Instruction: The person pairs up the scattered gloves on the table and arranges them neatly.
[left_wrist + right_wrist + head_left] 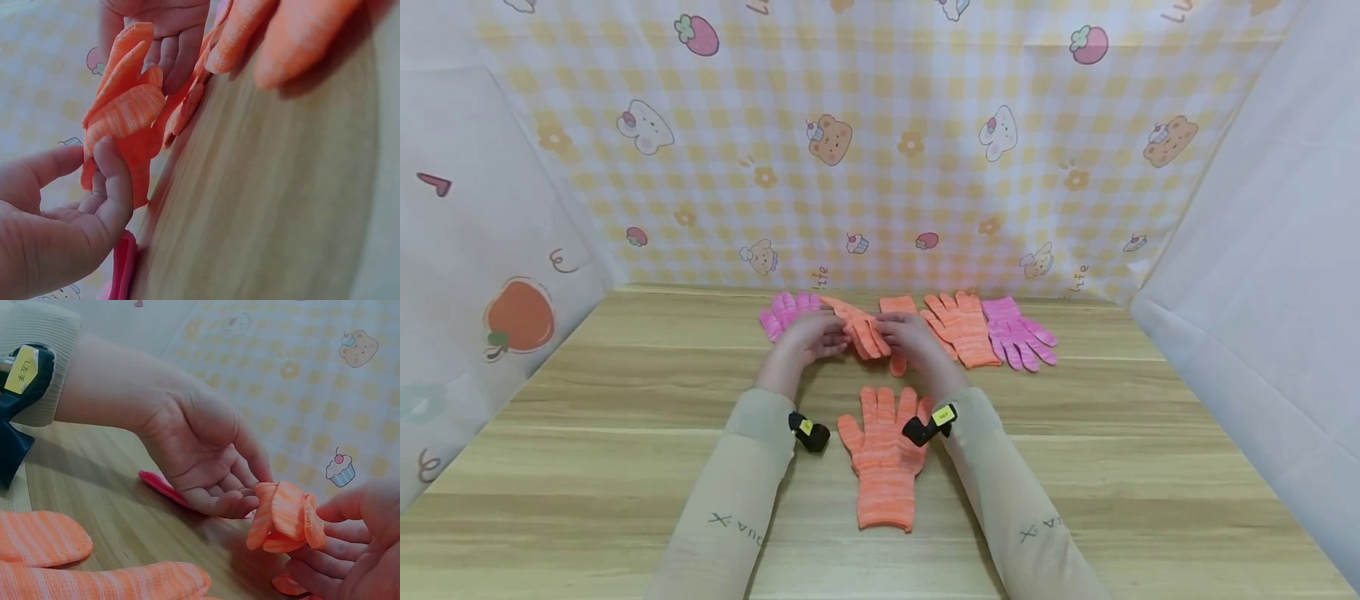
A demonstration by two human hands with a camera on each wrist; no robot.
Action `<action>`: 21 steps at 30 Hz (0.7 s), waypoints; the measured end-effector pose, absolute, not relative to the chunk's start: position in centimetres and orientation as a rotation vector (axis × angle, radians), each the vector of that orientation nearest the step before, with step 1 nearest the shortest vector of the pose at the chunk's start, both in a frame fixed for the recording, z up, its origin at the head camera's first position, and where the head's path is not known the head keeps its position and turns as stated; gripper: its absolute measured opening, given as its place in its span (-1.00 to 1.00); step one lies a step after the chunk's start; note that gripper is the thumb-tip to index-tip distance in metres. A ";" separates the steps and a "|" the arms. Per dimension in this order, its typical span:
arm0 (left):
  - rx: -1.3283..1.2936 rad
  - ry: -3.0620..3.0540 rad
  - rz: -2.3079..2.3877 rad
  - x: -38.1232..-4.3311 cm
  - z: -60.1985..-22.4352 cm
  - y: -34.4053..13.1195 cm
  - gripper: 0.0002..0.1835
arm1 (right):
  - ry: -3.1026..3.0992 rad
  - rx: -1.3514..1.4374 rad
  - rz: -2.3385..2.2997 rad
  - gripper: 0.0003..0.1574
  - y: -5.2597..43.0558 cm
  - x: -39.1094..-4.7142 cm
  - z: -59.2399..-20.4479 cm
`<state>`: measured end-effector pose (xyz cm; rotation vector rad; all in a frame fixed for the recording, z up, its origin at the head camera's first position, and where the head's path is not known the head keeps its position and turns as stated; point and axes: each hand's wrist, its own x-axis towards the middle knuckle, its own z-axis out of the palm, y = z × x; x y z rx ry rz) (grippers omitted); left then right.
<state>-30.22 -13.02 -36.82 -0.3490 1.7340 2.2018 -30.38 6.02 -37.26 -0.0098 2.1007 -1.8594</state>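
Between both hands an orange knit glove [862, 332] is held up off the table, its fingers pointing toward the camera. On its left side the left hand [812, 337] pinches it with thumb and fingers, plainest in the left wrist view [122, 119]. The right hand [916, 340] grips the other side; in the right wrist view its thumb lies against the glove [284, 515] and its fingers pass underneath. Nearer the body, another orange glove [886, 475] lies flat between the forearms, fingers pointing away.
Along the back of the wooden table [647, 400] lie a pink glove [786, 312] at left, an orange glove [898, 307] partly behind the right hand, another orange glove [966, 332] and a pink glove [1018, 337] at right. A patterned cloth [880, 192] hangs behind.
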 end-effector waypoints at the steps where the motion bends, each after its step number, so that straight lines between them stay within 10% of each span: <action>1: -0.337 1.753 2.188 -30.2 -36.9 -13.0 -0.94 | 2.109 -0.008 -1.862 -0.54 5.9 -30.4 -37.3; 21: -0.274 1.901 2.142 -30.2 -37.0 -12.4 -0.53 | 2.219 0.083 -1.903 -0.61 5.1 -29.8 -36.7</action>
